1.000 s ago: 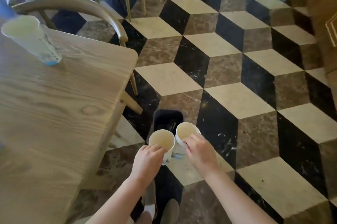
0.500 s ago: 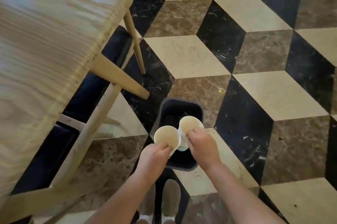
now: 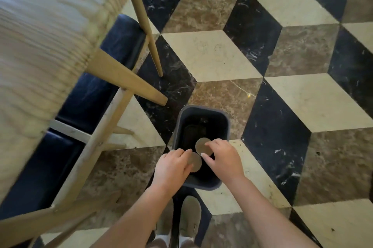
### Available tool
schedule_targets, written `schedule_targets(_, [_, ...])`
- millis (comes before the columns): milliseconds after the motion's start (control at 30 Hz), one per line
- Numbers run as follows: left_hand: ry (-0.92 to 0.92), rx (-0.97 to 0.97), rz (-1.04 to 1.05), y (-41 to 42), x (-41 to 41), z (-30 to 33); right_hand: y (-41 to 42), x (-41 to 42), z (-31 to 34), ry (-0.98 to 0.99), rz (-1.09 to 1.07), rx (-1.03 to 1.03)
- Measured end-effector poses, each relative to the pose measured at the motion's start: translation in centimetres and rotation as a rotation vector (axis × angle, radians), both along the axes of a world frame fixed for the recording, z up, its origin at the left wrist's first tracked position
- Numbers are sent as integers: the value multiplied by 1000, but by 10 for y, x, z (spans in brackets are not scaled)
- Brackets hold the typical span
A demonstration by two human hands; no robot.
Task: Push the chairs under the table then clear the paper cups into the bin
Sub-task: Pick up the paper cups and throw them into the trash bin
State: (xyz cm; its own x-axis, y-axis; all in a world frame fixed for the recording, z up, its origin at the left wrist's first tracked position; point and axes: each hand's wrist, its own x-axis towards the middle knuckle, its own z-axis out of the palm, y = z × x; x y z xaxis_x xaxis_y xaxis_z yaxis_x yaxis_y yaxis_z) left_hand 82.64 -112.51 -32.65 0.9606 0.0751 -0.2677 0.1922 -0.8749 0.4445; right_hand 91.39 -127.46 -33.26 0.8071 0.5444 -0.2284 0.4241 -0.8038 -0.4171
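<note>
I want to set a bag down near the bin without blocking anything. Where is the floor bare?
Bare floor lies right of the bin and beyond its far rim, out across the cube-pattern tiles. It is crowded left of the bin, where table legs and blue chair seats fill the space, and at the near rim, by the shoes.

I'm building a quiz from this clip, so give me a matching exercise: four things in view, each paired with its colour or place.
Things
1. bin
2. table
3. chair seat
4. left hand

Descriptions
A. light wood, upper left of view
B. dark blue, tucked beneath the tabletop
C. dark, on the floor ahead of the feet
D. over the bin's near left rim, at a paper cup

Pairs: 1-C, 2-A, 3-B, 4-D
</note>
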Motion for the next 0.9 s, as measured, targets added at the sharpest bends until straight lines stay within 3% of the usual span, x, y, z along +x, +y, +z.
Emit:
schedule_targets(267, [-59,75,83,1,-5,198,26,3,188,-64,56,69])
schedule_targets(467, [-332,104,201,25,-23,336,63,-3,335,-262,123,216])
schedule_targets(633, [-456,192,353,61,-58,396,114,-20,402,-360,283,267])
schedule_targets(900, [-446,344,686,139,-133,432,221,-31,444,-440,510,282])
